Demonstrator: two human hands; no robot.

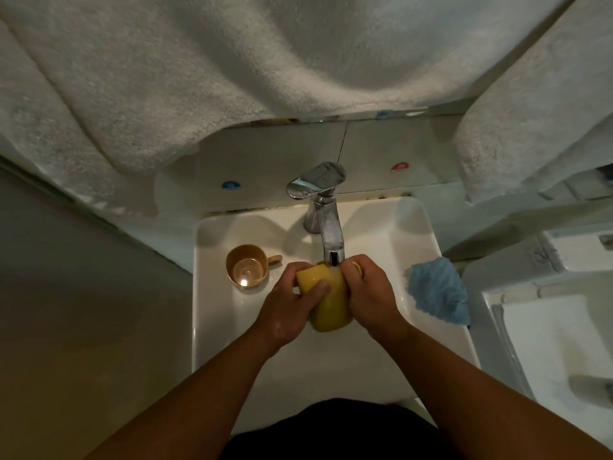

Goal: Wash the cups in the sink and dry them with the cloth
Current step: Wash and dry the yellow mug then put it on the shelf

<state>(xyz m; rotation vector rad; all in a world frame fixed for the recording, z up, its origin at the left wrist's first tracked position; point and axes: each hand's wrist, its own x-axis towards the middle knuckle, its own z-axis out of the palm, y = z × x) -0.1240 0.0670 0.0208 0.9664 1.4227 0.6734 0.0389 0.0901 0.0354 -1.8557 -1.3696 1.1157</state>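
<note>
Both hands were wrapped around the yellow cup (328, 300) right under the tap (328, 227) spout, over the middle of the sink (428, 234). The left hand (292, 310) gripped its side with the thumb laid across the body, and the right hand (371, 293) curled round the far end, by the handle. The cup lay tilted on its side, long axis running from the spout back toward the person, mouth up at the spout and base nearest the body.

Pretty tight spot: the spout sat touching the top of the grip. Left of the grip a tan cup (247, 265) stood upright, mouth up, handle pointing at the hands. Right of it, the blue cloth (438, 290) draped over the sink's edge. More open basin lay below the hands. White towels (199, 78) hung overhead.
</note>
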